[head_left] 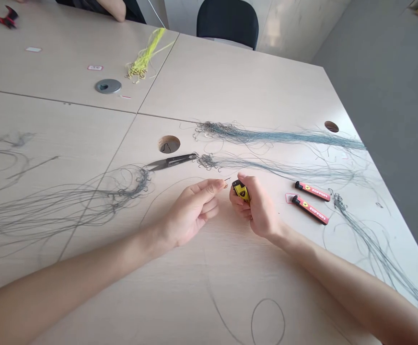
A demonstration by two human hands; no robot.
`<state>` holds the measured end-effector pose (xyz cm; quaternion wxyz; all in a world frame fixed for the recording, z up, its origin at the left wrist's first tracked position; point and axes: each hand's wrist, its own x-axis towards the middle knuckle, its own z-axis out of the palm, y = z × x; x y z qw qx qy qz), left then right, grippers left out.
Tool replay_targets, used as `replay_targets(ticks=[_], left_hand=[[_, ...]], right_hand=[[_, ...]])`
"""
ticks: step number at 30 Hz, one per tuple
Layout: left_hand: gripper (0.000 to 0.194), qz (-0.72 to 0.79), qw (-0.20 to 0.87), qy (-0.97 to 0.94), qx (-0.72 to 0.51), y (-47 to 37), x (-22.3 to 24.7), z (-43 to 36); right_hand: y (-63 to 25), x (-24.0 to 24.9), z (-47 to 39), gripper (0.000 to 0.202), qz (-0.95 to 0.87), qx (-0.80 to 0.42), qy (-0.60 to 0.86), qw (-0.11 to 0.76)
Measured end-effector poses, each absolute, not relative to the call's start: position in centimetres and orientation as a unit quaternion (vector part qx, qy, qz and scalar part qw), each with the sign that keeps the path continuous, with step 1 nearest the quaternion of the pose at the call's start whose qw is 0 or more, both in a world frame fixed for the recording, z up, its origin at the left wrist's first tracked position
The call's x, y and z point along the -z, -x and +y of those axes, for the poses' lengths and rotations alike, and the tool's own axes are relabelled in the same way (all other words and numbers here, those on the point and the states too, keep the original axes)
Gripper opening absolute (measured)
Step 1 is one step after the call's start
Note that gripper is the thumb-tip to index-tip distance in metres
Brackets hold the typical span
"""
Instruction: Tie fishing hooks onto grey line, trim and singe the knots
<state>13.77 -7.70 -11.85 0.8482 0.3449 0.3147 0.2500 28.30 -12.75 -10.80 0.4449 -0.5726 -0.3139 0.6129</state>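
Observation:
My left hand pinches a fishing line between thumb and forefinger. A tiny dark end sticks out toward my right hand; whether a hook sits in the fingertips is hidden. Wrapped in my right hand is a yellow-and-black lighter, its top facing the pinched end, with the thumb up by it. No flame shows. Below my hands, a loose line curls on the table. Just beyond them lie thread snips and a bundle of hooked fishing lines.
Two red lighters lie right of my right hand, beside another hook bundle. A thick bluish bundle lies farther back, and tangled lines spread left. Yellow lines, a table hole and a person's arm are beyond.

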Motion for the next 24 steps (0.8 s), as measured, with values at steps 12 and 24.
replay_targets(ticks=[12, 24], left_hand=[[0.038, 0.304, 0.857, -0.334, -0.246, -13.90, 11.71, -7.80], [0.044, 0.318, 0.855, -0.323, -0.252, -14.11, 11.40, -7.82]], right_hand=[[-28.26, 10.64, -12.70, 0.043, -0.308, -0.623, 0.563, 0.448], [-28.24, 10.37, -12.41, 0.042, -0.280, -0.634, 0.580, 0.427]])
